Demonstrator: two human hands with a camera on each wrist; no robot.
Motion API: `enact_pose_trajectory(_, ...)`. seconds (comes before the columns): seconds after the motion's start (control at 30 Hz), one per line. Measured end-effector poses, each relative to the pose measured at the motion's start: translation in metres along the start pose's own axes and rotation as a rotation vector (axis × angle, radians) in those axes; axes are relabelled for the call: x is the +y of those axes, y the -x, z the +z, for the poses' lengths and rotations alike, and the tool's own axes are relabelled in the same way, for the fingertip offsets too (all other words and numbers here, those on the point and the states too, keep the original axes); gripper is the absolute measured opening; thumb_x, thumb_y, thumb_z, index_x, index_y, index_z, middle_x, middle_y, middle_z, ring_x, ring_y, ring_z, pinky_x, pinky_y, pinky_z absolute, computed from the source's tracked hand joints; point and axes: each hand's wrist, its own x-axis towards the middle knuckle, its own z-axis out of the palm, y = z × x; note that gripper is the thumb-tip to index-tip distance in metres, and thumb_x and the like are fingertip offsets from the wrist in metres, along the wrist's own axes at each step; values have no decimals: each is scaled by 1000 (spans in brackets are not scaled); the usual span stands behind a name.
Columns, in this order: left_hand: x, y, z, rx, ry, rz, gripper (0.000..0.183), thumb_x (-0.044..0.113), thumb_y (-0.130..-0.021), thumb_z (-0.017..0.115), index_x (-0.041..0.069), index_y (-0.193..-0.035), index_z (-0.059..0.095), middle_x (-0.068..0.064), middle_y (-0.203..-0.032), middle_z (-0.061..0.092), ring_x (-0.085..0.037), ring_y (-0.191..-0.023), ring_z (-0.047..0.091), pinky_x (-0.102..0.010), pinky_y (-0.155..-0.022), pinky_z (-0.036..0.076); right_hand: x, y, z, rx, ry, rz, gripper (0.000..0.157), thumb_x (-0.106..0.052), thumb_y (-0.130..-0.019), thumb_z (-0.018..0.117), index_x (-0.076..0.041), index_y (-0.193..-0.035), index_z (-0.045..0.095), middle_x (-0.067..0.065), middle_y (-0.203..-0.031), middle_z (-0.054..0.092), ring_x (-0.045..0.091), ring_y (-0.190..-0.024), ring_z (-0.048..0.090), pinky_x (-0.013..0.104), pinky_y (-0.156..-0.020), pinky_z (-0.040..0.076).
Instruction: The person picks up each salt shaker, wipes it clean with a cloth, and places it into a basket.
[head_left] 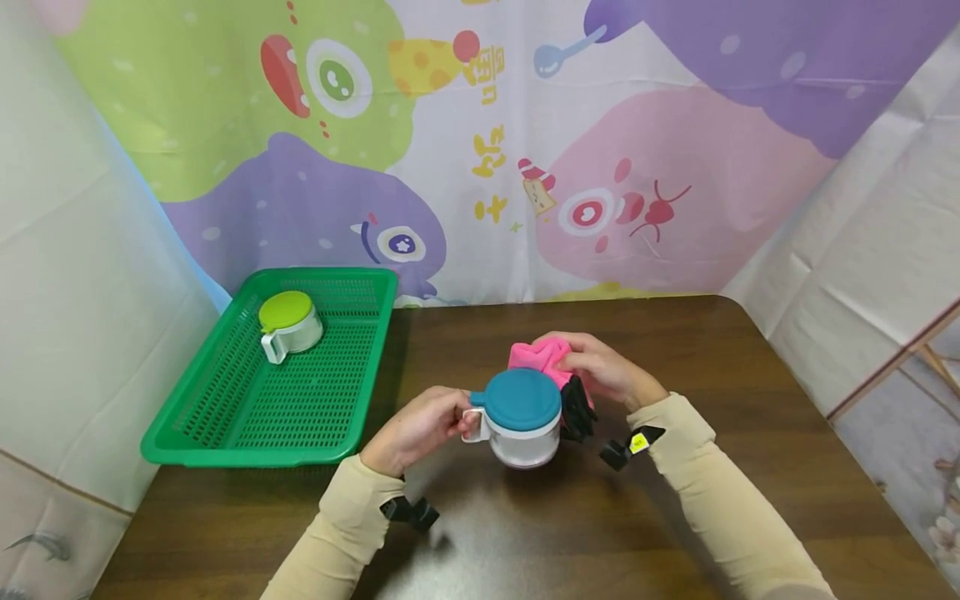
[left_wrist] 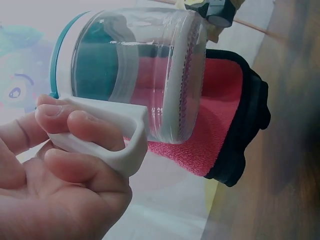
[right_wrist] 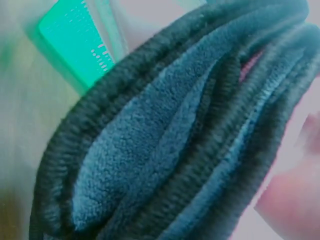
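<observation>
A clear jar [head_left: 525, 447] with a blue lid [head_left: 522, 399] and a white handle [left_wrist: 135, 145] is held above the brown table. My left hand [head_left: 429, 423] grips that handle, its fingers curled through the loop, as the left wrist view shows. On the jar's far right side my right hand [head_left: 603, 367] holds a bunched pink cloth [head_left: 542, 356] with black edging against the jar. Folds of the cloth [right_wrist: 150, 135] fill most of the right wrist view and hide most of that hand.
A green plastic basket [head_left: 365, 400] stands on the left of the brown table [head_left: 600, 525]. Inside it, toward the back left, sits a similar jar with a lime-green lid [head_left: 286, 309]. A printed cartoon curtain [head_left: 480, 250] hangs behind the table.
</observation>
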Motion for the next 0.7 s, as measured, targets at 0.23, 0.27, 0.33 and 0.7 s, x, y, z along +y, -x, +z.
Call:
enact_pose_trajectory(0.23, -1, 1, -1, 56, 17, -3, 32, 5, -92, 38, 11, -67, 56, 2, -70, 48, -12, -67, 42, -23, -66, 38, 2, 5, 4, 86, 25, -9, 40, -3, -88, 45, -28, -112, 64, -8, -110, 64, 14, -105, 57, 26, -82, 54)
enact_pose_trajectory(0.27, -1, 1, -2, 60, 20, 1, 32, 4, -92, 38, 11, -66, 56, 2, -70, 48, -12, -67, 42, -23, -66, 37, 2, 5, 4, 99, 31, -8, 39, -3, -88, 45, -28, -112, 63, -9, -110, 64, 14, -105, 57, 26, -81, 54)
enact_pose_trajectory(0.33, -2, 0, -2, 64, 31, 7, 32, 4, -91, 38, 11, -66, 56, 2, -70, 49, -12, -67, 43, -22, -65, 37, 1, 7, 6, 127, 38, 3, 38, -4, -88, 46, -27, -113, 63, -9, -110, 64, 14, -104, 57, 25, -80, 54)
enact_pose_trajectory(0.7, -4, 0, -2, 111, 64, 38, 32, 4, -91, 38, 11, -65, 53, 3, -67, 46, -12, -66, 41, -24, -67, 38, -6, 14, 14, 273, 182, 56, 44, -7, -91, 51, 6, -133, 47, -6, -114, 59, 18, -108, 55, 26, -85, 53)
